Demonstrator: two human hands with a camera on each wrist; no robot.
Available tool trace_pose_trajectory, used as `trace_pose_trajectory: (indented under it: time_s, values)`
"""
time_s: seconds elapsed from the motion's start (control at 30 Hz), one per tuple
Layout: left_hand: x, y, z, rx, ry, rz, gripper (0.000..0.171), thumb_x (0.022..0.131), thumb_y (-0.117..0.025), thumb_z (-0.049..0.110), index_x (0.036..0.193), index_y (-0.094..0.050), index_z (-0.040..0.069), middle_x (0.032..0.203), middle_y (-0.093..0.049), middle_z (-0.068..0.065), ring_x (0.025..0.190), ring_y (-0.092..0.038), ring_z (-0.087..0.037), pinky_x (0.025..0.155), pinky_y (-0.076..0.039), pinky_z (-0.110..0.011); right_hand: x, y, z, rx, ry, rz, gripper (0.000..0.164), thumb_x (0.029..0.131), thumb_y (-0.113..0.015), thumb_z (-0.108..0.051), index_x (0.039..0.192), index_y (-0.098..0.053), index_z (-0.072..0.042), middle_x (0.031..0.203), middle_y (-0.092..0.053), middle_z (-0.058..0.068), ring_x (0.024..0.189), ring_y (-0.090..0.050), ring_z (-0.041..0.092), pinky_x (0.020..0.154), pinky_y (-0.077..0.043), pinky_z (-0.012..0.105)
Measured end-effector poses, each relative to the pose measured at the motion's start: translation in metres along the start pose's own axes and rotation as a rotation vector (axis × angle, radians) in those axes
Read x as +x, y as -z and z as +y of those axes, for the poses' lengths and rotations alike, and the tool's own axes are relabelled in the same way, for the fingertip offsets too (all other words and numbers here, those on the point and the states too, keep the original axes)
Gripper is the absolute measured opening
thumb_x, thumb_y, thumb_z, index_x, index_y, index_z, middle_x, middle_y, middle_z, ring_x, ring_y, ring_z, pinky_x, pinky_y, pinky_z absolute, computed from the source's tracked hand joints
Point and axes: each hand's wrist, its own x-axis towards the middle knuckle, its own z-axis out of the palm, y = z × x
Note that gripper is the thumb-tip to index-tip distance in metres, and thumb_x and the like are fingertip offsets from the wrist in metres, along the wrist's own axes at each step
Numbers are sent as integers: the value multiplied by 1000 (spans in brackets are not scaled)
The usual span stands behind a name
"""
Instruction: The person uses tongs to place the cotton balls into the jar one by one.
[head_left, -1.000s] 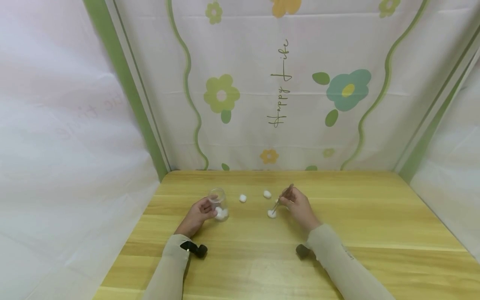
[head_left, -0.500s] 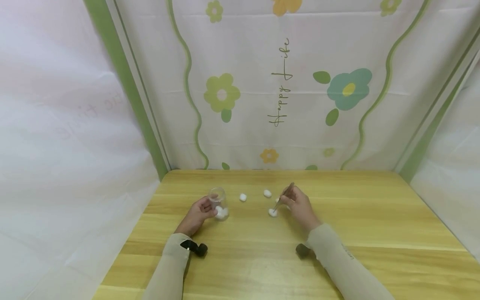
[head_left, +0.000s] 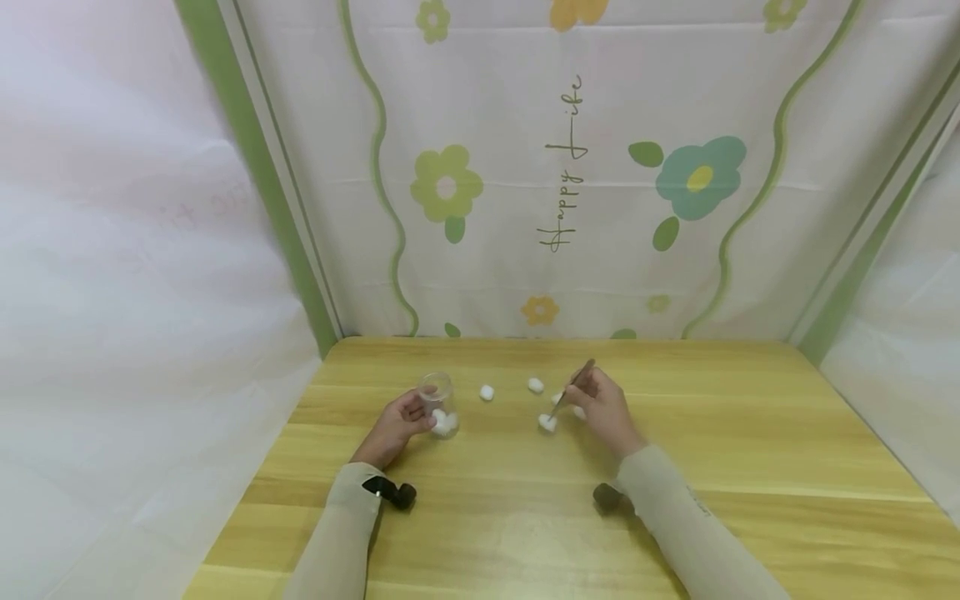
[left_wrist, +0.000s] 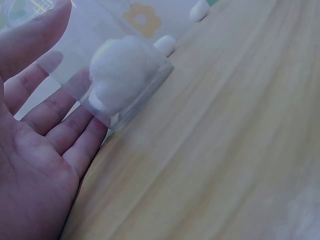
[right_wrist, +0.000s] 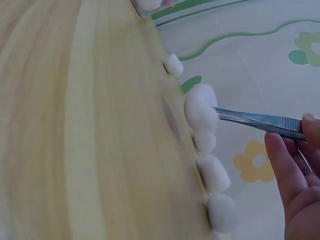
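The left hand (head_left: 393,427) grips a clear cylindrical cup (head_left: 438,405) containing white cotton balls (left_wrist: 120,72); the right hand (head_left: 606,413) pinches silver metal tweezers (right_wrist: 265,121), which hold one loose cotton ball (right_wrist: 201,109) above the yellow wooden table (head_left: 517,508).

The head view looks from above and behind the left hand (head_left: 392,429) and right hand (head_left: 606,410), well back from both, facing forward and down across the table (head_left: 495,517) to the curtain (head_left: 510,125) beyond them. The left wrist view, tilted, looks from close beside the left hand toward its cup (head_left: 445,401); the right one, also tilted and close, faces the tweezers (right_wrist: 260,121) ahead of the right hand. Each wrist view shares its own hand with the head view; all three share table and curtain.
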Motion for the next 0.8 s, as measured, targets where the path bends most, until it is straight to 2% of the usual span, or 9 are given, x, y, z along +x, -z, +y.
trace_pose_trajectory:
  time_s: [0.13,0.37,0.57,0.8]
  values:
    - [0,1,0,20,9,2,54,92,-67,7,142,-46,8,142,-48,-14,131,-45,-29,104,-41,-32,2,2,1,4,6,24,27,95,-65,-24,110,-57,-3,115,-64,11,113,-59,29,100,-44,48]
    - [0,1,-4,29,-10,10,54,91,-70,9,140,-48,9,139,-51,-17,128,-49,-28,101,-43,-31,3,3,-1,32,11,43,26,95,-65,-18,111,-56,1,117,-63,14,109,-61,29,88,-52,29]
    - [2,1,-7,24,-26,-8,56,90,-71,11,140,-48,9,138,-52,-17,127,-50,-27,102,-43,-32,3,3,-4,51,21,48,30,95,-65,-14,113,-55,7,111,-65,18,105,-64,27,85,-53,26]
    - [-1,3,-3,9,-21,-12,58,89,-71,11,141,-46,7,140,-50,-15,129,-47,-27,103,-42,-31,6,5,-11,18,40,26,26,95,-65,-18,111,-56,0,109,-64,18,103,-64,25,86,-53,26]
